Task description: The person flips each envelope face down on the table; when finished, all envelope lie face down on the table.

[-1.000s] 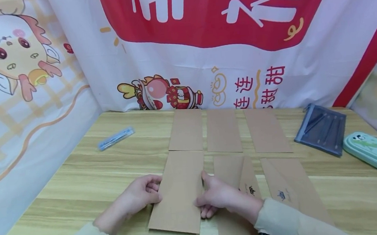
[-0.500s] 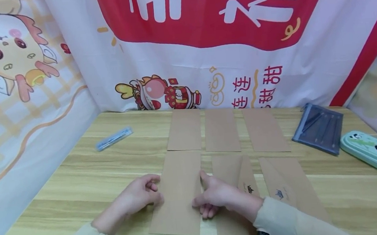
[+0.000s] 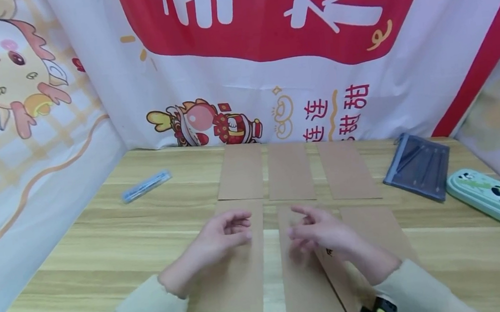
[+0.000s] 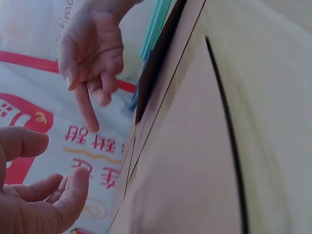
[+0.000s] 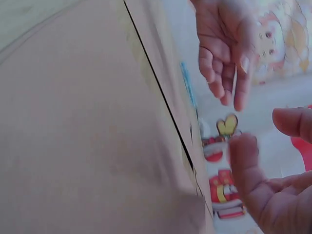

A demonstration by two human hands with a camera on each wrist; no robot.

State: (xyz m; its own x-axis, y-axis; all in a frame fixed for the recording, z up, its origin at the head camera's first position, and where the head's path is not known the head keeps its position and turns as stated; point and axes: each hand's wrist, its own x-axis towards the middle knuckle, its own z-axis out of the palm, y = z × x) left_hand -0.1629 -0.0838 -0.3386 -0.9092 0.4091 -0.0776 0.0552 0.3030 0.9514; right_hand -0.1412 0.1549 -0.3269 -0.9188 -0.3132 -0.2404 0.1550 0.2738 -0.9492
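Note:
Both hands hover over the front row of flat brown paper envelopes, holding nothing. My left hand (image 3: pixel 222 239) is above the left front envelope (image 3: pixel 233 288), its fingers loosely bent and thumb apart. Over the middle front envelope (image 3: pixel 306 296) is my right hand (image 3: pixel 325 231), slightly blurred, fingers likewise loose. That middle envelope has a diagonal flap with a small dark print, partly covered by the right arm. In the left wrist view, air shows between the left hand (image 4: pixel 44 200) and the paper. The right wrist view shows the right hand (image 5: pixel 273 190) with thumb and fingers apart.
Behind lie three more brown envelopes, left (image 3: pixel 240 172), middle (image 3: pixel 290 172) and right (image 3: pixel 348 169). The right front envelope (image 3: pixel 380 224) is partly hidden by the right arm. A blue pen pack (image 3: pixel 146 186), a mesh pouch (image 3: pixel 418 167) and a green panda case (image 3: pixel 498 202) flank them.
Both hands have let go of the left front envelope, which now lies flat, and have risen off it. The right hand has moved right, over the middle envelope. The view has shifted slightly.

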